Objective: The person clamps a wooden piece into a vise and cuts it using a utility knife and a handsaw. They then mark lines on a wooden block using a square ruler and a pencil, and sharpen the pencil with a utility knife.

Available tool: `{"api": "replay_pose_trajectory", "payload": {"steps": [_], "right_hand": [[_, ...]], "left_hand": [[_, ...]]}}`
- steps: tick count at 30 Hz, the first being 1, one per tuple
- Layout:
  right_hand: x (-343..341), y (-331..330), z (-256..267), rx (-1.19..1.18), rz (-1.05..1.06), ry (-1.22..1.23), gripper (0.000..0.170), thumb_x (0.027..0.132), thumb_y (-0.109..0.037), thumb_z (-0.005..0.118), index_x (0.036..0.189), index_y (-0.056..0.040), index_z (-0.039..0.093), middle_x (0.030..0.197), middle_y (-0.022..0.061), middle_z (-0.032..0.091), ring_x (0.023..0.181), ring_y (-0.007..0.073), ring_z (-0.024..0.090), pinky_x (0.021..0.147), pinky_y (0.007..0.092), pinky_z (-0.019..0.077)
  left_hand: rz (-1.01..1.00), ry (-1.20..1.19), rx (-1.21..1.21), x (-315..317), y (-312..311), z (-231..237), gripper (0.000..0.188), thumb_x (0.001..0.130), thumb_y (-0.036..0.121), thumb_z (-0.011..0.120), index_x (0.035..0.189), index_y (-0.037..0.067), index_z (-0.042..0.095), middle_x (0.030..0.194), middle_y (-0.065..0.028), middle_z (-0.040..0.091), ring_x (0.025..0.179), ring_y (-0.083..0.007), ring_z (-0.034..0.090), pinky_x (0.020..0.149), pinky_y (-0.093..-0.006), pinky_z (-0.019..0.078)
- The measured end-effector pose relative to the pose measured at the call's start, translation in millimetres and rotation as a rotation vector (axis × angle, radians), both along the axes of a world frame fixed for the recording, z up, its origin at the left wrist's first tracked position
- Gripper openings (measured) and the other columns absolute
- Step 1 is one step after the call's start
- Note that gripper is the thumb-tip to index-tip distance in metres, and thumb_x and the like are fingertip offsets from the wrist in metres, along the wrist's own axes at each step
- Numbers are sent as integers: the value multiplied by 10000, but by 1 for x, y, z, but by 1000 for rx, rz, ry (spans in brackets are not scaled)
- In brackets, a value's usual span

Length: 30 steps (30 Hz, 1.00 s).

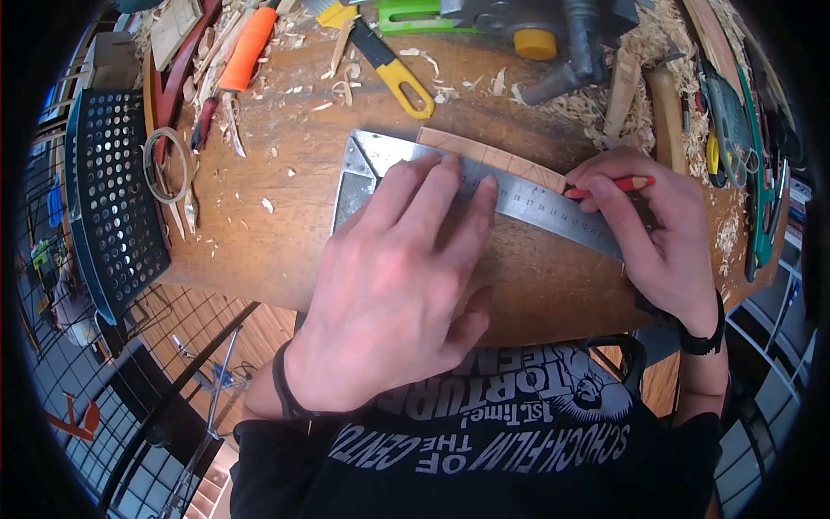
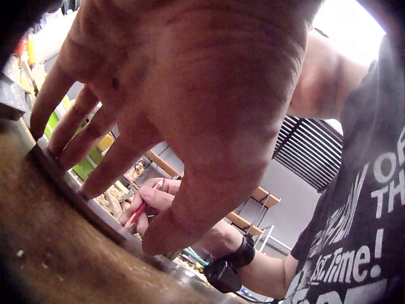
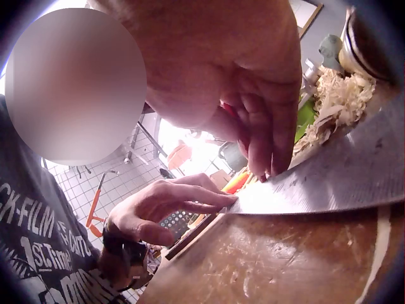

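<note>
A metal square lies on the wooden workbench, its ruled blade slanting down to the right from the thick stock. Along the blade's far edge lies a thin wooden strip with pencil lines across it. The left hand presses the blade with spread, nearly straight fingertips. Pinched in the right hand is a red pencil, its tip at the strip's right end. In the right wrist view the right hand rests at the edge of the blade, the pencil mostly hidden.
Behind are a yellow-handled tool, an orange handle, a dark metal machine and heaped shavings. A perforated dark holder stands at the left edge. More tools, among them green ones, line the right edge.
</note>
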State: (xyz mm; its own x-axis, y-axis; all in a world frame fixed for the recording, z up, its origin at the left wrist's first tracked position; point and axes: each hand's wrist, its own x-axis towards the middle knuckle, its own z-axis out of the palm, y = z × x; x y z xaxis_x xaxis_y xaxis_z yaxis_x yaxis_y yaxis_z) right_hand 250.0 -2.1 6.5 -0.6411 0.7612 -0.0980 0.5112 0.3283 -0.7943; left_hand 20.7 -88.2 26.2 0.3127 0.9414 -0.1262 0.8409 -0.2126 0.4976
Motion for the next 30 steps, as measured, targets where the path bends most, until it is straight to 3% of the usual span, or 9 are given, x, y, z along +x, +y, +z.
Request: {"api": "replay_pose_trajectory", "payload": {"steps": [10, 16, 18, 30], "right_hand": [[-6, -1, 8, -18, 4, 6, 157, 955, -30, 552, 1033, 26, 676, 948, 103, 713, 833, 176, 694, 749, 264, 524], [-3, -8, 10, 66, -49, 95, 174, 974, -47, 527, 1046, 20, 672, 907, 107, 712, 888, 187, 687, 834, 281, 514], [-3, -12, 12, -37, -157, 139, 174, 989, -70, 530, 1046, 20, 668, 909, 107, 716, 898, 177, 684, 845, 278, 506], [-9, -13, 0, -58, -109, 98, 179, 996, -107, 553, 1066, 19, 660, 931, 106, 737, 848, 138, 697, 792, 255, 513]], "left_hand": [[24, -1, 27, 1, -2, -6, 646, 652, 128, 775, 1278, 64, 626, 1185, -176, 570, 1118, -341, 564, 917, -419, 520], [40, 0, 63, 2, -1, -7, 562, 692, 72, 766, 1243, 70, 653, 1168, -161, 582, 1104, -327, 580, 892, -405, 532], [34, -3, 52, 3, -1, -5, 567, 687, 74, 768, 1242, 71, 654, 1173, -165, 579, 1102, -327, 580, 889, -406, 533], [76, -5, 38, 5, -2, -6, 577, 694, 54, 759, 1259, 87, 648, 1169, -163, 577, 1057, -323, 586, 862, -406, 538]]}}
